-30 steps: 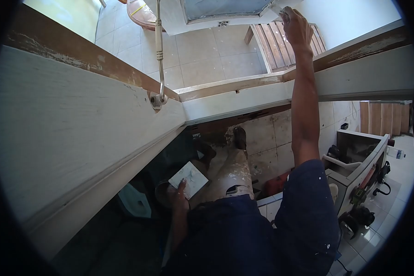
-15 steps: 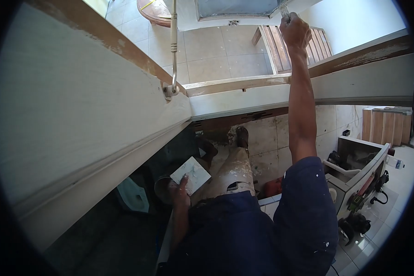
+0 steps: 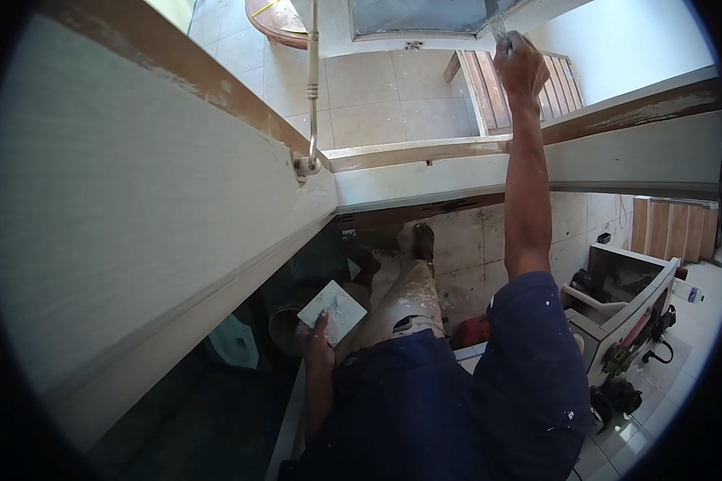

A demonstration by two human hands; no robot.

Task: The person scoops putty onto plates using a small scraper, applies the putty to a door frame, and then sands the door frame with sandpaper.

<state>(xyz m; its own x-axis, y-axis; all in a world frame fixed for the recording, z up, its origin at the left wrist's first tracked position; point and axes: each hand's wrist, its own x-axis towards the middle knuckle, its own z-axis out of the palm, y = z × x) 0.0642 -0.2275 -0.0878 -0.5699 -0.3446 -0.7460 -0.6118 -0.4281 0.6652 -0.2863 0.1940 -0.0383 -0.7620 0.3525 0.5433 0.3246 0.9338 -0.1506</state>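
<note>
The right hand (image 3: 523, 68) extends past the sill (image 3: 425, 178), its fingers closed around a thin blade (image 3: 500, 27). The blade is at the lower right corner of the sash (image 3: 377, 45); contact between the two cannot be confirmed. The left hand (image 3: 318, 343) grips a white board (image 3: 343, 308) by one edge, thumb on the upper face; the fingers beneath are hidden. The board is in front of the body, below the sill, with smears on its face. A rod (image 3: 314, 96) stands at the sill's left end. A slatted bench (image 3: 488, 88) lies beyond the sill.
</note>
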